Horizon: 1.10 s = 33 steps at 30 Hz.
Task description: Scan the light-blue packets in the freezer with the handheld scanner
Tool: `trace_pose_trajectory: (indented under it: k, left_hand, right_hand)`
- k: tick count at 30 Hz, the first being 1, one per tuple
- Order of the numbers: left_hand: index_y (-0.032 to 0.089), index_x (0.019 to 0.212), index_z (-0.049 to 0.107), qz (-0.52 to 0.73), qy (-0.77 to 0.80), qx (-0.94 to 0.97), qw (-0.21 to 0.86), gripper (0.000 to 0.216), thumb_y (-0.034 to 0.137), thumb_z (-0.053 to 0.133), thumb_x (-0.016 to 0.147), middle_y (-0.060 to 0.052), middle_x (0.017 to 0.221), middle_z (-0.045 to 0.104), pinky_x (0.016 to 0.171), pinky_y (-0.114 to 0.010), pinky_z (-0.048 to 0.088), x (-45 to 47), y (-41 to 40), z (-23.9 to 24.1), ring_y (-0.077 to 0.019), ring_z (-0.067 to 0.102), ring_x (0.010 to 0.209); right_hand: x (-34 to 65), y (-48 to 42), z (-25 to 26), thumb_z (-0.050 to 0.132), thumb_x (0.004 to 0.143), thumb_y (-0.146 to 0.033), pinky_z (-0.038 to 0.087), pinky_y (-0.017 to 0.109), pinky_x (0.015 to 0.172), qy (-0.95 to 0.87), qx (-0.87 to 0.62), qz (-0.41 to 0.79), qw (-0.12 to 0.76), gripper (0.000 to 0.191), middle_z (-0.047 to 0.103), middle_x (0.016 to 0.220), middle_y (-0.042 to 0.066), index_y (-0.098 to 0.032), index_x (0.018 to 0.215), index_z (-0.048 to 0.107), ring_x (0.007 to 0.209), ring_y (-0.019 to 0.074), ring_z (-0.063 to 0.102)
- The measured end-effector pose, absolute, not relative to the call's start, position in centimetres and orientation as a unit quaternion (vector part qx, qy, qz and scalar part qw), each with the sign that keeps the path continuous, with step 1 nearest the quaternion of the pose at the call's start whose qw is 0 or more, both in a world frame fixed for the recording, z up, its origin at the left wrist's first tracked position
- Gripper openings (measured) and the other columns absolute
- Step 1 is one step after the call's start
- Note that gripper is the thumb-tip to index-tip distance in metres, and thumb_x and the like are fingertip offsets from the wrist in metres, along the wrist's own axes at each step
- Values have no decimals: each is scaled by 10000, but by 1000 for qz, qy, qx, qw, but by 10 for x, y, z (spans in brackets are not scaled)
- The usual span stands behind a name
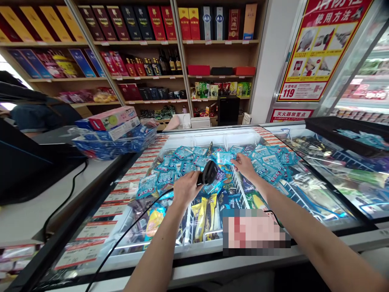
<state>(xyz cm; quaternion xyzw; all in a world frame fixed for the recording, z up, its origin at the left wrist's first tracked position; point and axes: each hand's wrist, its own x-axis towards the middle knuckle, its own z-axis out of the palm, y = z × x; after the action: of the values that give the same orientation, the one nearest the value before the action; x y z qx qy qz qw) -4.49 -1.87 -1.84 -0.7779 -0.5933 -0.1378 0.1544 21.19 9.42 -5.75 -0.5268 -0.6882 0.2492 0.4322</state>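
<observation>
Scanner and packet held close over the freezer

Risk first, in the head view. We judge that the blue packet [223, 158] could slip, since the right hand [244, 164] has it only by one edge, in a fingertip pinch. It would drop among the many like packets heaped in the freezer chest [212, 130] and be hard to tell from them. The cable [130, 227] trails from the scanner [209, 172] back over the chest's front rim. We think it could snag there and tug the scanner off its aim. Glare on the shiny wrapper may also spoil a reading.

The grip of the left hand [186, 188] is wrapped tight round the scanner's handle, fingers closed, with the head pointing toward the packet. The right grip is pressed together on the packet's right edge, thumb against fingers. The packet sits just beside the scanner's head, above the heap and near a white wire divider [240, 188]. On the surface to the left, a stack of boxes [112, 125] stands well apart from both hands.
</observation>
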Motion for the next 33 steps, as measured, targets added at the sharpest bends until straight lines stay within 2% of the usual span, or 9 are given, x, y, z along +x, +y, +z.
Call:
trace_pose_trajectory:
  k: [12, 33]
  left_hand:
    - [240, 1062, 504, -134, -574, -790, 169, 307, 382, 492, 790, -40, 928, 596, 629, -285, 385, -44, -16, -24, -194, 560, 845]
    - [239, 1068, 489, -120, -567, -800, 156, 309, 370, 495, 788, -42, 941, 587, 649, -286, 376, -39, -18, -24, -188, 547, 850]
  right_hand:
    - [208, 94, -60, 418, 835, -379, 395, 237, 449, -697, -522, 219, 440, 155, 551, 571, -45, -229, 805, 391, 475, 142, 584]
    - [208, 96, -65, 420, 826, -452, 293, 222, 359, -693, -510, 231, 453, 255, 462, 581, -44, -231, 743, 322, 465, 143, 572]
